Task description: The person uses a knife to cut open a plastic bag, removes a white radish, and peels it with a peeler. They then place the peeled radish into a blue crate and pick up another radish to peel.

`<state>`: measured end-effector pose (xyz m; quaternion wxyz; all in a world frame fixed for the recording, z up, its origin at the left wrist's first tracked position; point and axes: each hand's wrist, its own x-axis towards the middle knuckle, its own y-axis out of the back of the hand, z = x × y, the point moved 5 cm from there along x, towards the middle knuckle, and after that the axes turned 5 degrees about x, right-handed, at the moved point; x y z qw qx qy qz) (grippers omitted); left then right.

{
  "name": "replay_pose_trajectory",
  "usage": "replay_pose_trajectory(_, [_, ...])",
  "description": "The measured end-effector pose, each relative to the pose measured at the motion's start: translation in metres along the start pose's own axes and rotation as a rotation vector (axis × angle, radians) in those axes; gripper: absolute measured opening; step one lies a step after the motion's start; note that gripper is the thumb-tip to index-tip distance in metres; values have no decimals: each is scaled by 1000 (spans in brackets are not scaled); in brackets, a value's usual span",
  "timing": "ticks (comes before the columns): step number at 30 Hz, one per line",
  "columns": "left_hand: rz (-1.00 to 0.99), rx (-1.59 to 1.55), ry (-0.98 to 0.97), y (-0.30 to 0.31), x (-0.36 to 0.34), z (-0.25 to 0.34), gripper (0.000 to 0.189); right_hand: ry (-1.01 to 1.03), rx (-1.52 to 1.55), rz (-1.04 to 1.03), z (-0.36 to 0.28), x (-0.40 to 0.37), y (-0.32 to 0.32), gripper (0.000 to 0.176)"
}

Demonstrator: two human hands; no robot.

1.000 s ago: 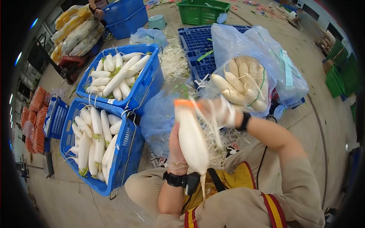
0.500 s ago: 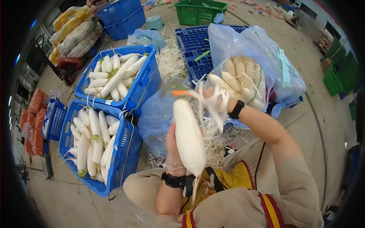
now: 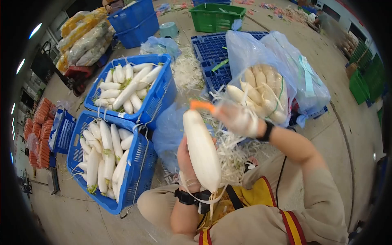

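A large white radish (image 3: 202, 151) stands nearly upright in front of me, its thin root end pointing down at my lap. My left hand (image 3: 187, 165) is wrapped round its lower left side, with a strip of peel hanging over the wrist. My right hand (image 3: 237, 117) is closed on an orange peeler (image 3: 202, 106), which lies at the radish's top end; the hand is blurred by motion. Peel strips hang about the right hand. Below it lies a heap of white peel (image 3: 232, 157) on the floor.
Two blue crates (image 3: 153, 153) of white radishes stand at my left. Ahead right, an open plastic bag (image 3: 249, 45) of unpeeled radishes rests on a blue pallet (image 3: 206, 51). A green crate (image 3: 216, 18) stands beyond. Bagged carrots (image 3: 38, 134) are at the far left.
My right hand has come lower and nearer, and the orange peeler now lies at the radish's top. Loose strips that flew round the hand have fallen; one now drapes my left wrist.
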<state>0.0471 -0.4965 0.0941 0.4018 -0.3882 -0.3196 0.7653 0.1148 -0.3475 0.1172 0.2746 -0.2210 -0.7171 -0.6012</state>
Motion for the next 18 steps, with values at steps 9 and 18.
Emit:
replay_pose_trajectory(9, [-36,7,71,6,-1,-17,53,-524,547,-262,23,8,-23,21])
replay_pose_trajectory(18, [-201,-147,96,50,8,-4,60,-122,430,-583,-93,-29,33,23])
